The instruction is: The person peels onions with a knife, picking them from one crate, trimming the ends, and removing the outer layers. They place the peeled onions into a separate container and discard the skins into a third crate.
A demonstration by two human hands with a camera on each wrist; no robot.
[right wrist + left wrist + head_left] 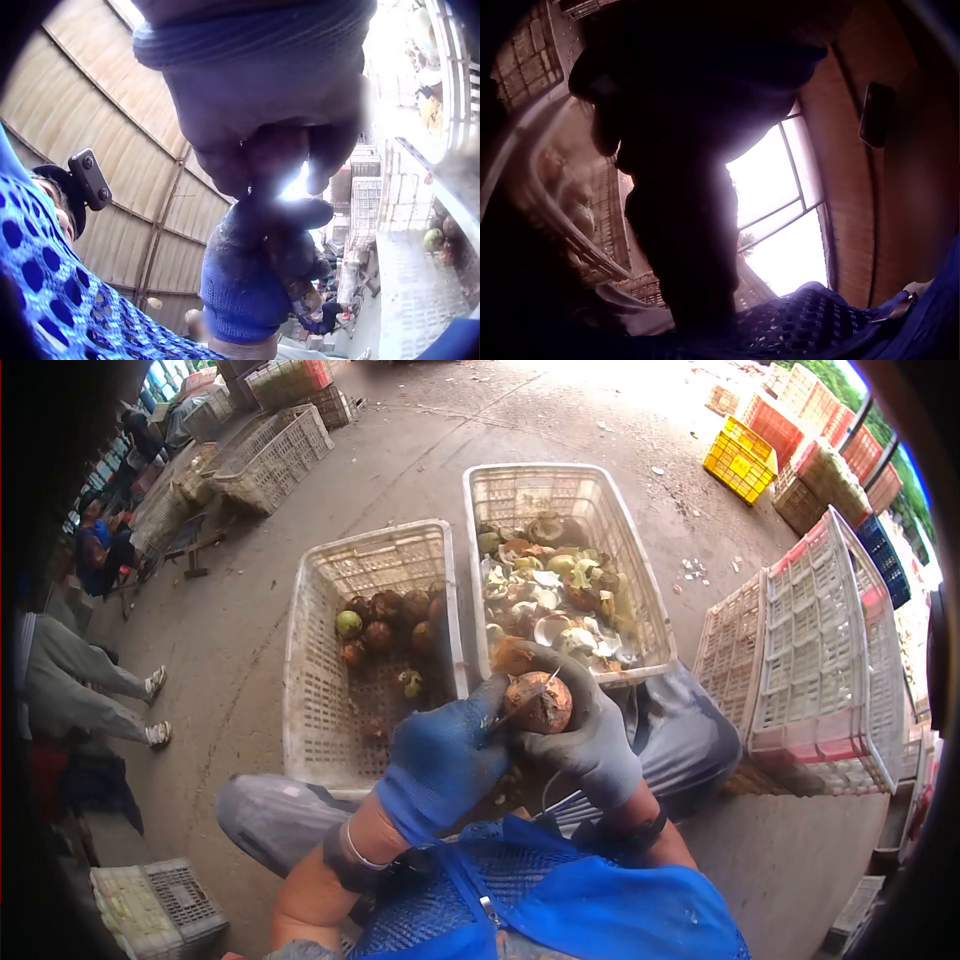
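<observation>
Left grip (442,757) and right grip (592,743) are curled, held close together.

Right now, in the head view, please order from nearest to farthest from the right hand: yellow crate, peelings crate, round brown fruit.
1. Round brown fruit: in the right hand.
2. Peelings crate: just ahead.
3. Yellow crate: far ahead, right side.

I can't read any text, label, brand, number or sign from here. The surface detail on the yellow crate (740,460), upper right of the head view, and on the small camera (91,178), left in the right-wrist view, is too small for me.
</observation>
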